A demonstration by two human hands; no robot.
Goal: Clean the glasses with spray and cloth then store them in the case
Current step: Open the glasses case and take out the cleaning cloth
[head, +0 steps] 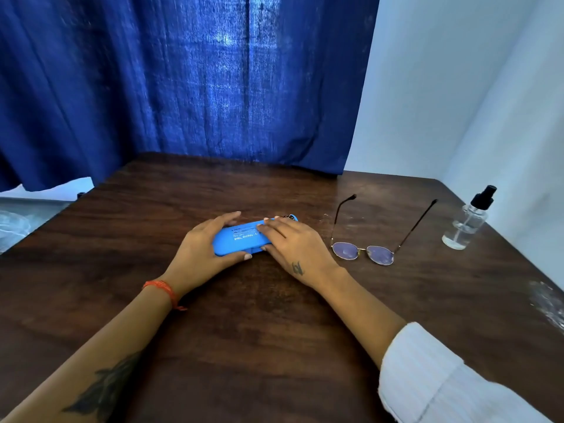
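Note:
A blue glasses case [239,239] lies shut on the dark wooden table [274,331], near the middle. My left hand [201,248] grips its left end, thumb at the near edge and fingers over the far edge. My right hand [293,242] holds the right end, fingers laid over the lid and thumb at the near side. A bit of dark patterned cloth [288,216] peeks out beyond the case. To the right, the round metal-framed glasses [363,253] rest on the table with their arms unfolded, pointing away. A clear spray bottle [467,222] with a black pump stands upright at the far right.
A blue curtain [183,87] hangs behind the table and a white wall [457,87] closes the right side. Pale plastic sheeting [18,221] lies off the table's left edge. A whitish smear [549,303] marks the right table edge.

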